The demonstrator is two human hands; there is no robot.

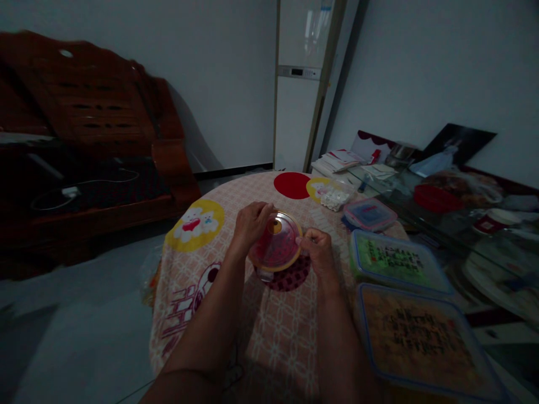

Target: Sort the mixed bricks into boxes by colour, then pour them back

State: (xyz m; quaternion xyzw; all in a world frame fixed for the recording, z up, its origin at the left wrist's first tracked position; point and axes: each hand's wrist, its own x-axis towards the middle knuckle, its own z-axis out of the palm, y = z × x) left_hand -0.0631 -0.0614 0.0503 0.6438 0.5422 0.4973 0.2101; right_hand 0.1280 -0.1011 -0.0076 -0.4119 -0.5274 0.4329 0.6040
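A round container [269, 257] with reddish contents stands on the patterned tablecloth, topped by a clear lid [281, 238] with a yellow-orange rim. My left hand [254, 220] is closed over the lid's far left edge, its fingertips by the rim. At the right edge, my right hand [316, 247] pinches the lid's rim between thumb and curled fingers. A pale clip or tab [265, 275] hangs at the container's near side. The lid appears to lie on the container; the dim light hides whether any part of it is lifted.
Large lidded boxes, one green [393, 258] and one orange-brown [421, 331], stand to the right. Behind them are a smaller pink-rimmed box [370, 214] and a clear tray of white pieces [336, 197]. A cluttered glass table [391, 193] adjoins; a wooden bench [96, 123] stands left.
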